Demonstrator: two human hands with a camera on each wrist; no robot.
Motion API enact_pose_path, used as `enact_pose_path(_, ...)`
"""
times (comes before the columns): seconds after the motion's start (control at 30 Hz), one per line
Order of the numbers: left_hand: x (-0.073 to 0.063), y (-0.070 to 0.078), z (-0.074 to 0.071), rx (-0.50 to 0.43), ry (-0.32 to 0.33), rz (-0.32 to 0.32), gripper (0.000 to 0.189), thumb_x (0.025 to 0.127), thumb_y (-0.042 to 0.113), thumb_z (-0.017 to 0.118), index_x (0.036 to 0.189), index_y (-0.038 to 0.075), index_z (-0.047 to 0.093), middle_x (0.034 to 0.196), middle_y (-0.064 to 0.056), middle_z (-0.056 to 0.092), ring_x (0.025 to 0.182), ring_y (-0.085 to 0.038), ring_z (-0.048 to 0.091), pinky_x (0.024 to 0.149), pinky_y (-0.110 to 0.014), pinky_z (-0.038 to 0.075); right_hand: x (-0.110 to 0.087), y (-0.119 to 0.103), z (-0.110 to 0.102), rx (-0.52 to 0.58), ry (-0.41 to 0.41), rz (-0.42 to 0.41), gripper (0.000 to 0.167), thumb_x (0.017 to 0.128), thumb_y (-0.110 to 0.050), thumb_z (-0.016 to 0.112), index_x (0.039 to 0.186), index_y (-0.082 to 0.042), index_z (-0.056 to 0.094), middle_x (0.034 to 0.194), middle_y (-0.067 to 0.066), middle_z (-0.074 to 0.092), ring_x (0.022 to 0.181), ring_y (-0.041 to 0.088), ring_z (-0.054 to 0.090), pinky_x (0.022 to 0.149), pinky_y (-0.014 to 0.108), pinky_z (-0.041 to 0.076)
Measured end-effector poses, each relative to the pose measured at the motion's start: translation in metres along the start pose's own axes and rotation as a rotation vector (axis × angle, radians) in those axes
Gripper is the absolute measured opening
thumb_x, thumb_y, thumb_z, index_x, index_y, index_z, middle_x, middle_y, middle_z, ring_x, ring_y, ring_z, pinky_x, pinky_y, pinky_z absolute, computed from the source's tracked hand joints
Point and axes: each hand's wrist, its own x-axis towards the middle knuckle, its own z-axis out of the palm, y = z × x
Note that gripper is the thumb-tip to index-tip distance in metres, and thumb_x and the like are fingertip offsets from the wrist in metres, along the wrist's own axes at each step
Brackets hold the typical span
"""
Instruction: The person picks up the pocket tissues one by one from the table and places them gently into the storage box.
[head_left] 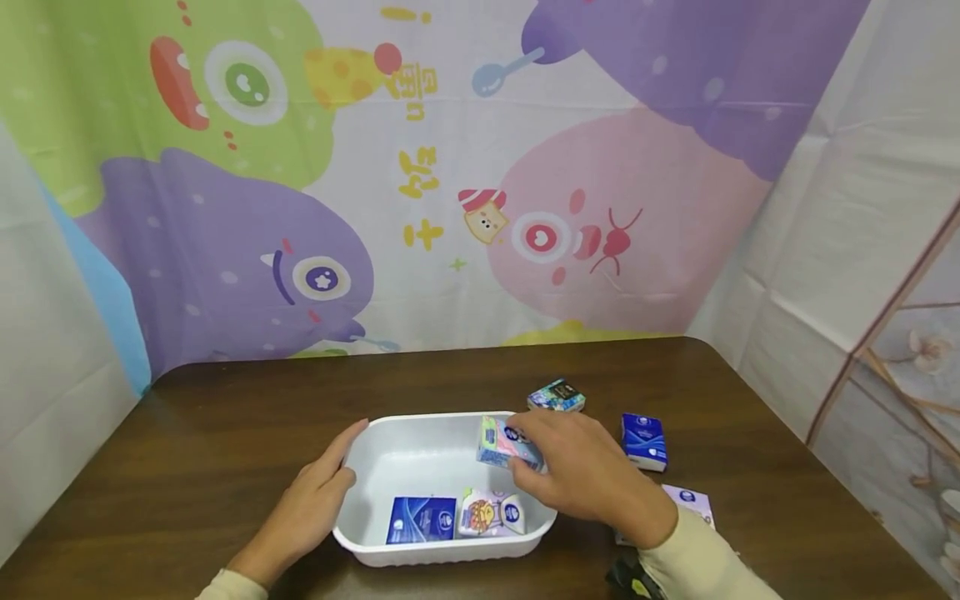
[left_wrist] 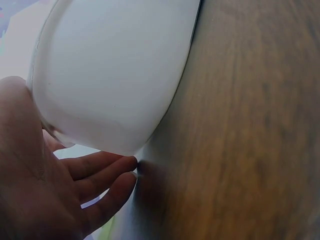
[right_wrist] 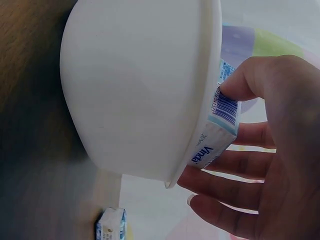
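My right hand [head_left: 581,462] pinches a small pastel tissue pack [head_left: 495,443], marked Vinda in the right wrist view, over the right end of a white plastic basin [head_left: 442,552]. On the basin's floor, along the near side, lie a dark blue tissue pack [head_left: 422,520] and a white pack with a cartoon print [head_left: 491,514]. At the basin's left end, my left hand [head_left: 311,500] holds the rim, thumb at the edge and fingers round the far corner. The left wrist view shows those fingers [left_wrist: 107,182] bent behind the basin's wall, close to the tabletop.
Right of the basin, a blue floral pack [head_left: 557,396], a dark blue pack [head_left: 643,442] and a pale purple pack [head_left: 688,502] lie on the brown table [head_left: 225,400]. The right forearm partly covers the purple one. A dark object [head_left: 630,579] sits by the right sleeve.
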Motion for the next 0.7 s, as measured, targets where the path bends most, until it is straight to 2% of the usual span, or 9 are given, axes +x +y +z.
enact_pose_path(0.2, 0.0, -0.001, 0.0, -0.001, 0.0, 0.009, 0.058, 0.101, 0.01, 0.041, 0.157, 0.022, 0.034, 0.155, -0.015, 0.041, 0.135, -0.036, 0.046, 0.103, -0.057, 0.038, 0.0, 0.0, 0.002, -0.01, 0.031, -0.037, 0.048, 0.09, -0.044, 0.065, 0.13, -0.017, 0.066, 0.125, 0.002, 0.069, 0.113, 0.022, 0.064, 0.095, 0.044, 0.05)
enact_pose_path(0.43, -0.001, 0.0, -0.002, -0.006, -0.012, -0.007, 0.059, 0.101, 0.01, 0.039, 0.158, 0.021, 0.032, 0.157, -0.016, 0.038, 0.138, -0.037, 0.041, 0.106, -0.059, 0.035, 0.003, -0.002, 0.007, -0.033, 0.049, -0.103, 0.044, 0.09, -0.043, 0.065, 0.126, -0.017, 0.067, 0.113, -0.002, 0.07, 0.099, 0.015, 0.064, 0.086, 0.038, 0.052)
enact_pose_path(0.53, -0.001, 0.0, -0.002, -0.016, -0.017, -0.003, 0.058, 0.101, 0.01, 0.039, 0.158, 0.021, 0.032, 0.157, -0.015, 0.038, 0.138, -0.036, 0.042, 0.106, -0.059, 0.035, 0.002, -0.002, 0.009, -0.046, 0.063, -0.118, 0.043, 0.09, -0.043, 0.066, 0.125, -0.018, 0.066, 0.112, -0.002, 0.069, 0.099, 0.014, 0.064, 0.084, 0.038, 0.051)
enact_pose_path(0.7, 0.001, 0.001, -0.001, -0.013, -0.011, 0.007, 0.058, 0.101, 0.01, 0.04, 0.158, 0.021, 0.033, 0.156, -0.016, 0.039, 0.138, -0.036, 0.042, 0.107, -0.059, 0.035, 0.001, -0.001, 0.012, -0.043, 0.068, -0.13, 0.042, 0.09, -0.041, 0.067, 0.125, -0.017, 0.066, 0.118, -0.002, 0.069, 0.108, 0.016, 0.063, 0.087, 0.039, 0.05)
